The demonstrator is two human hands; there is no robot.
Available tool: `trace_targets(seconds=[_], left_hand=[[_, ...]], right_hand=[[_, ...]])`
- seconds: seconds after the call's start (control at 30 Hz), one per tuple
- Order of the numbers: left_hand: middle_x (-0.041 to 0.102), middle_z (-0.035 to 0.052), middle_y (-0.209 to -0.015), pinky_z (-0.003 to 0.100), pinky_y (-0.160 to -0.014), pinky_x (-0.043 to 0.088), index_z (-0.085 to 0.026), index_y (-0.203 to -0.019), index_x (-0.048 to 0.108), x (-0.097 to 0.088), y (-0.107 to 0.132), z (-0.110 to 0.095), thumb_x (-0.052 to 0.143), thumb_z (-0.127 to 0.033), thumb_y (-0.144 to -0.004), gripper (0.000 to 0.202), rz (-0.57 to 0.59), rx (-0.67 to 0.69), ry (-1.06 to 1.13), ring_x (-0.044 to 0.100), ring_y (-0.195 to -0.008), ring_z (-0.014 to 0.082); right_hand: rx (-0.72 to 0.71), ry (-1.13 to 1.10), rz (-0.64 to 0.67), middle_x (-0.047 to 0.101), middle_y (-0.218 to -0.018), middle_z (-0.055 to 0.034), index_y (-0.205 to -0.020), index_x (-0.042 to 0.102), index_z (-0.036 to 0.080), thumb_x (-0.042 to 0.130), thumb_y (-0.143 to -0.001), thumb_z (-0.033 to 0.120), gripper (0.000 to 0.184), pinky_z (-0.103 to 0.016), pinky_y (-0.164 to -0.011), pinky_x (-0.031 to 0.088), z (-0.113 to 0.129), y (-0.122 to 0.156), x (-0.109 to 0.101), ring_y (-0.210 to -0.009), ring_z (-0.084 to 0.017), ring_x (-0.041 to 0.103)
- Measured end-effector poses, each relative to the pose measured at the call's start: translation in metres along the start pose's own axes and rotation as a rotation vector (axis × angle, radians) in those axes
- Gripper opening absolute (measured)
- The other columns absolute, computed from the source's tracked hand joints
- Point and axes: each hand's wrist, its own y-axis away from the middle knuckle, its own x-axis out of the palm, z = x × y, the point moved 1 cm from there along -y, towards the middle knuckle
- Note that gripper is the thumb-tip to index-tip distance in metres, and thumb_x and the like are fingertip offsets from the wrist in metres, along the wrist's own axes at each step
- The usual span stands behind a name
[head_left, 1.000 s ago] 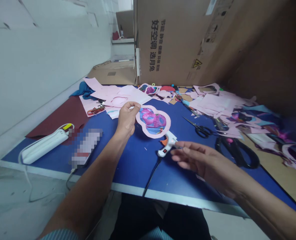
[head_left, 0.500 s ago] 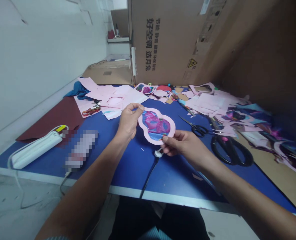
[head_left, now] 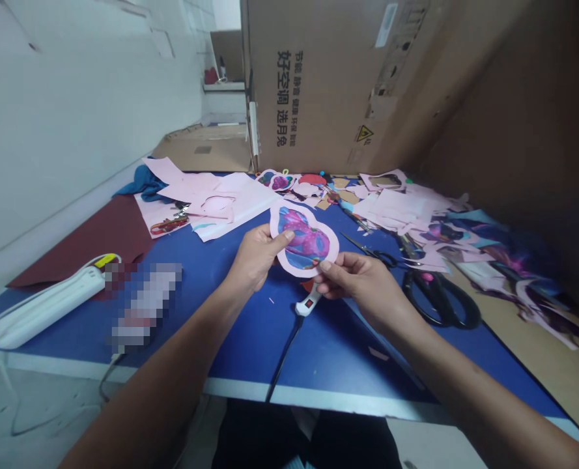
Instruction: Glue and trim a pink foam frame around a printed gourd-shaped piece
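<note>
Between my two hands is a double-lobed patch (head_left: pixel 301 238) with a pink border and a purple and blue patterned middle. My left hand (head_left: pixel 257 254) pinches its left edge, with the thumb lying on the patterned face. At the lower right edge, the thumb and fingers of my right hand (head_left: pixel 355 273) are closed on it. Just below the right fingers is a white corded tool (head_left: pixel 309 304) with a red switch; its far end is hidden, and I cannot tell whether the fingers touch it. Small black-handled scissors (head_left: pixel 381 257) lie to the right of the patch.
Large black-handled scissors (head_left: pixel 443 303) lie at right. Pink sheets (head_left: pixel 230 195) and heaped scraps (head_left: pixel 391 208) spread across the back of the blue table (head_left: pixel 240 339). A white power strip (head_left: pixel 49 312) and maroon sheet (head_left: pixel 84 241) are at left. A cardboard box (head_left: pixel 328 85) stands behind.
My left thumb has shifted from the patch's top left edge down onto its patterned face. The view has turned slightly, and more of the white corded tool shows.
</note>
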Motion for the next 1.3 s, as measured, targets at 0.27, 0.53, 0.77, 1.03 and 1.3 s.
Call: trace_targets(seconds=[0.27,0.53,0.77,1.03,1.3], left_hand=[[0.083,0.0095,-0.085,0.031,-0.066,0.063,-0.013,-0.093,0.077,0.001,0.004,0.0,0.1,-0.056,-0.067,0.055,-0.013,-0.067,-0.032,0.078,-0.071,0.0211],[0.082,0.0142,-0.082,0.034,-0.067,0.065,-0.014,-0.1,0.071,0.0,0.003,-0.006,0.074,-0.078,-0.088,0.066,0.005,-0.12,-0.011,0.08,-0.073,0.0247],[0.081,0.0082,-0.077,0.029,-0.062,0.064,-0.014,-0.089,0.073,-0.006,-0.002,0.004,0.093,-0.06,-0.077,0.052,-0.032,-0.075,-0.082,0.075,-0.064,0.0178],[0.085,0.0147,-0.092,0.038,-0.072,0.068,-0.011,-0.101,0.08,-0.003,0.0,0.006,0.097,-0.055,-0.072,0.055,0.019,-0.101,-0.057,0.082,-0.076,0.0261],[0.082,0.0111,-0.078,0.033,-0.065,0.067,-0.013,-0.094,0.072,-0.003,-0.002,0.001,0.081,-0.055,-0.093,0.042,-0.062,-0.135,0.01,0.078,-0.065,0.0214]], right_hand=[[-0.004,0.029,0.033,0.079,-0.073,-0.0053,-0.078,0.078,0.018,0.104,-0.054,0.071,0.063,-0.023,-0.057,0.059,0.005,-0.007,-0.012,-0.062,-0.015,0.073],[-0.044,0.03,-0.002,0.081,-0.075,-0.008,-0.07,0.078,0.02,0.105,-0.047,0.073,0.063,-0.026,-0.057,0.063,0.012,-0.026,-0.026,-0.06,-0.016,0.072],[-0.034,0.008,0.037,0.08,-0.072,-0.0069,-0.069,0.077,0.021,0.105,-0.047,0.072,0.063,-0.027,-0.056,0.063,0.002,-0.037,-0.022,-0.06,-0.017,0.072],[-0.118,0.063,0.115,0.077,-0.068,-0.0045,-0.076,0.074,0.019,0.097,-0.064,0.076,0.062,-0.025,-0.053,0.055,-0.004,-0.037,-0.019,-0.054,-0.014,0.066],[-0.17,0.09,0.094,0.075,-0.067,-0.0029,-0.078,0.073,0.02,0.093,-0.067,0.08,0.064,-0.025,-0.056,0.054,-0.001,-0.036,-0.025,-0.057,-0.014,0.065]])
